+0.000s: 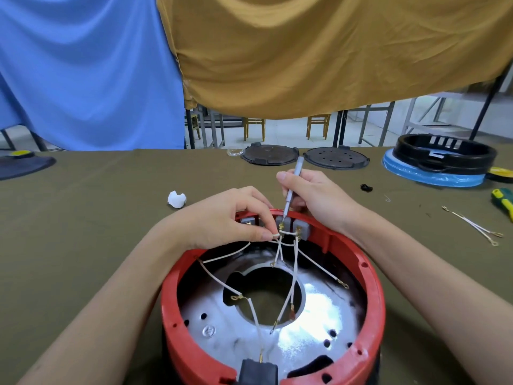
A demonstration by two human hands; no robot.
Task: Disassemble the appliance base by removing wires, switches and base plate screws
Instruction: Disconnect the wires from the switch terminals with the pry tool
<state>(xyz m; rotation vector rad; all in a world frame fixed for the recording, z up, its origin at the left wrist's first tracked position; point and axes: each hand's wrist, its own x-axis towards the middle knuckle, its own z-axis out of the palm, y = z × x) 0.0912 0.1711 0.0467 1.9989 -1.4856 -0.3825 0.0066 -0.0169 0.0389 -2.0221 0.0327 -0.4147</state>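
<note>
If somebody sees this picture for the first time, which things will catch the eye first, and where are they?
First comes the red appliance base, open in the near centre, with white wires crossing its shiny metal floor. At its far rim the right hand holds a slim grey screwdriver down on a switch terminal, while the left hand pinches a wire beside it. Behind the table hang a blue cloth and a mustard cloth.

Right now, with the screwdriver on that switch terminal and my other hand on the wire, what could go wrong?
1. The slim grey screwdriver in the right hand points at a terminal on the grey switch block; a slip could jab the left hand's fingertips pinching the white wire right beside it.
2. Several white wires cross below the switches, so pulling one may snag others.
</note>
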